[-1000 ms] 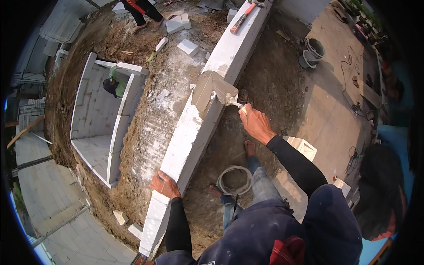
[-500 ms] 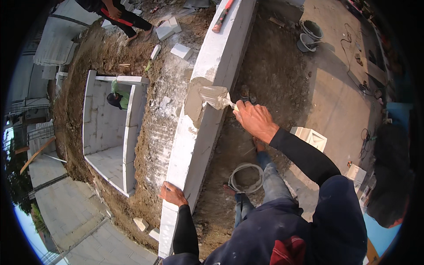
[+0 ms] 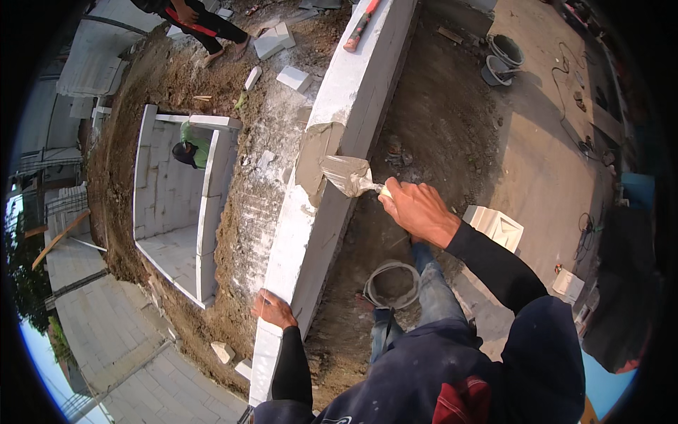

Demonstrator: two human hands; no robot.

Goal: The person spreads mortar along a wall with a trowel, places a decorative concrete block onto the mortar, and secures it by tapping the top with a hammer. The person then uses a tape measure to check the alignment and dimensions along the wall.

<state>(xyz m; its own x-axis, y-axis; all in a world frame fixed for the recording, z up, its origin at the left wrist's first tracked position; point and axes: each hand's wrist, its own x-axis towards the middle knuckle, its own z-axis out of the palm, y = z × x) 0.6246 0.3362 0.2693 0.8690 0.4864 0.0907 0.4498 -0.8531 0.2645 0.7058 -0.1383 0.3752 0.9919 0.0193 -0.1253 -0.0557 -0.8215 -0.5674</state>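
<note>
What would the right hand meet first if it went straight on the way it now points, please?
Led by its trowel, the right hand would probably meet the grey mortar on top of the white wall; whether it already touches is unclear.

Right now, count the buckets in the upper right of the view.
2, close together past the right hand: a dark one and, just below it in the picture, a pale-rimmed one. More may be hidden.

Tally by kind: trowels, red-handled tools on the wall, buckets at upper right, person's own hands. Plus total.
Trowel, in the right hand: 1
Red-handled tool: 1
Buckets: 2
Own hands: 2
Total: 6
</note>
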